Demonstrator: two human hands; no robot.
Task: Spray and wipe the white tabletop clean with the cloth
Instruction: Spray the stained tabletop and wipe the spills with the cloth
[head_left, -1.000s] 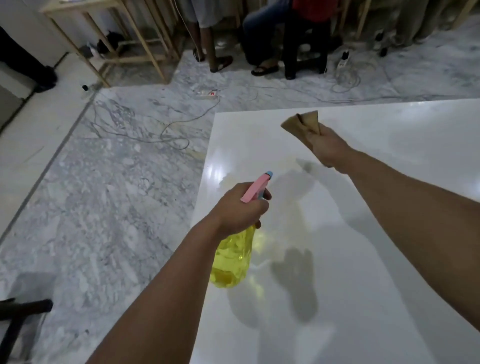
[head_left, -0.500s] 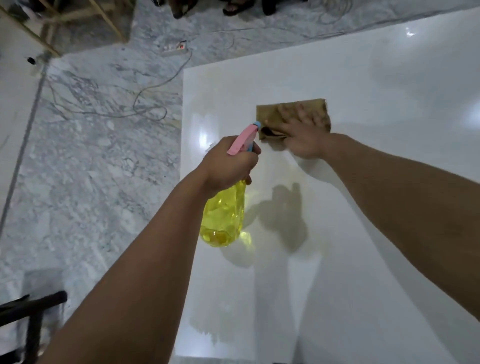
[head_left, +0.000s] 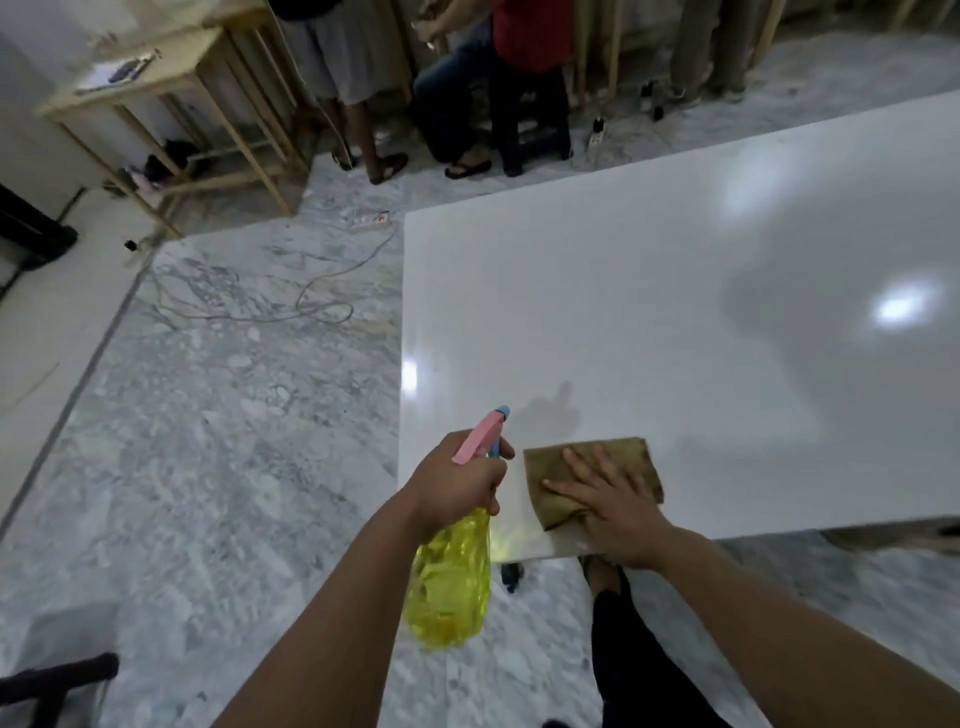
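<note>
The right hand (head_left: 605, 499) presses the brown cloth (head_left: 618, 452) flat with straight fingers on the table (head_left: 649, 312) at its near left corner; the left hand (head_left: 454, 480) grips the yellow spray bottle (head_left: 449, 587). Wiping looks underway, with the far expanse seemingly left.

The right hand (head_left: 610, 501) presses flat on the brown cloth (head_left: 592, 480) at the white tabletop (head_left: 649, 322) corner; the left hand (head_left: 457, 486) grips a yellow spray bottle (head_left: 449, 582).

wooden shelf frame (head_left: 171, 98), power strip (head_left: 370, 222), people's legs (head_left: 363, 104), marble floor (head_left: 234, 415)
</note>
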